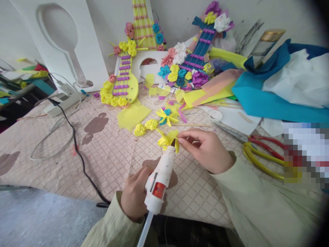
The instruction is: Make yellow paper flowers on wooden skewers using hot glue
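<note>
Now, left hand [136,193]: curled around a white hot-glue gun [162,173].
Right hand [209,149]: thumb and finger pinching a yellow paper flower [163,141].
Flower: at the gun's nozzle [171,149], near yellow rosettes [140,129] on diamond-patterned tablecloth [110,154].

Check your inventory against these counts. You have two hands: one left hand [137,193], one right hand [209,149]. You have one glue gun [159,178] and one glue stick [145,228]. Of loose flowers, you have one pinched flower [164,141], one star flower [168,118] and two roses [140,129]. Ahead of you, count three guitars: two yellow guitars [132,87], one blue guitar [202,48]. Also count one cutout board [95,44], one power strip [63,99], one black cord [75,137] and one jar [267,46].
</note>
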The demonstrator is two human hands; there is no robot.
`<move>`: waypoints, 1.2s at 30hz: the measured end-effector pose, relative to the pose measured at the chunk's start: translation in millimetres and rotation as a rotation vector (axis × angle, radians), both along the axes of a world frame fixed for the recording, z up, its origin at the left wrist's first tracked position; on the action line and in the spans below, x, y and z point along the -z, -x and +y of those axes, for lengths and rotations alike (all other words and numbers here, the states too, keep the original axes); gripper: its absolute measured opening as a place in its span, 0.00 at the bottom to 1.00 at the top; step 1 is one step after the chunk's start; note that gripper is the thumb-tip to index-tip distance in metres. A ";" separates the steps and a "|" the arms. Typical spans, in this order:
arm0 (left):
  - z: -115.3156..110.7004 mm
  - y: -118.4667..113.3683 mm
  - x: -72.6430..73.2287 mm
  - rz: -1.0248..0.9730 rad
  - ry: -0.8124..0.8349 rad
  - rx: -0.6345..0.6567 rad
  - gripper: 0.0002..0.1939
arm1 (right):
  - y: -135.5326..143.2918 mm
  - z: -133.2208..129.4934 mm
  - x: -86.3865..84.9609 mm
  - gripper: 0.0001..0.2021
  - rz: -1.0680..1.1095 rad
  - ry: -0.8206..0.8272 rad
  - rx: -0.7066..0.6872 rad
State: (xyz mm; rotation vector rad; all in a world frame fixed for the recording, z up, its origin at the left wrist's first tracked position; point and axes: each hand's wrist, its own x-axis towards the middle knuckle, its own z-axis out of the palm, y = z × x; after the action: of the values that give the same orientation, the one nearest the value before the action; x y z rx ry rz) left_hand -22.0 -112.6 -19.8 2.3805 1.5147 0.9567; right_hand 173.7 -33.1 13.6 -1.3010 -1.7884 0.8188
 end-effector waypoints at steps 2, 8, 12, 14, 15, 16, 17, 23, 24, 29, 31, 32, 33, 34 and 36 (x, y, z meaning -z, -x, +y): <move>-0.1 0.1 -0.2 0.004 0.009 0.001 0.02 | 0.1 0.2 -0.3 0.06 0.000 0.001 0.001; 0.3 -1.3 -4.5 -0.019 0.011 0.025 0.01 | -0.7 0.1 -0.3 0.06 0.004 0.002 0.005; -0.1 -1.7 -5.2 -0.004 0.015 0.010 0.02 | -0.4 -0.1 -0.1 0.06 0.007 0.009 0.002; -0.2 -1.5 -4.4 -0.008 0.012 0.016 0.02 | -0.4 -0.4 0.0 0.06 0.008 0.008 0.003; -0.1 -1.4 -4.0 -0.012 0.007 0.021 0.03 | -0.5 -0.7 0.0 0.07 0.008 0.007 0.003; 0.0 -1.3 -3.9 -0.018 0.001 0.024 0.03 | -0.7 -0.9 0.1 0.06 0.008 0.005 0.003; 0.2 -1.4 -4.2 -0.024 -0.001 0.028 0.03 | -0.9 -1.1 0.1 0.06 0.008 0.004 0.002; 1.8 -2.7 -8.5 -0.060 0.030 0.040 0.03 | -0.3 -0.3 -0.3 0.06 0.017 0.002 -0.003; 1.7 -2.5 -7.9 -0.065 0.023 0.036 0.03 | -0.1 0.0 -0.2 0.06 0.017 0.003 -0.004; -0.3 -0.5 -0.1 -0.088 0.056 0.029 0.03 | -0.3 0.2 1.1 0.06 0.022 0.022 -0.012; -0.5 -0.3 1.2 -0.099 0.073 0.035 0.04 | -1.0 -0.4 1.2 0.07 0.028 0.028 -0.014; -0.4 -0.5 1.0 -0.097 0.067 0.035 0.05 | -1.3 -0.6 1.0 0.07 0.032 0.030 -0.014; -0.2 -0.8 0.3 -0.090 0.053 0.037 0.05 | -1.5 -0.8 0.7 0.07 0.036 0.033 -0.014; 0.0 -1.3 -0.7 -0.081 0.041 0.034 0.05 | -1.6 -0.9 0.4 0.07 0.040 0.035 -0.012; 0.4 -2.3 -2.8 -0.061 0.033 0.021 0.05 | -1.5 -0.7 -0.2 0.07 0.046 0.035 -0.007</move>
State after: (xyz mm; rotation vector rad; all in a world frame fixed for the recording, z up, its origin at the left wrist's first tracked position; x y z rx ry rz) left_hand -19.7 -112.3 -17.0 2.3185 1.4690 0.9822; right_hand 175.2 -33.8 13.7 -1.2880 -1.7506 0.8810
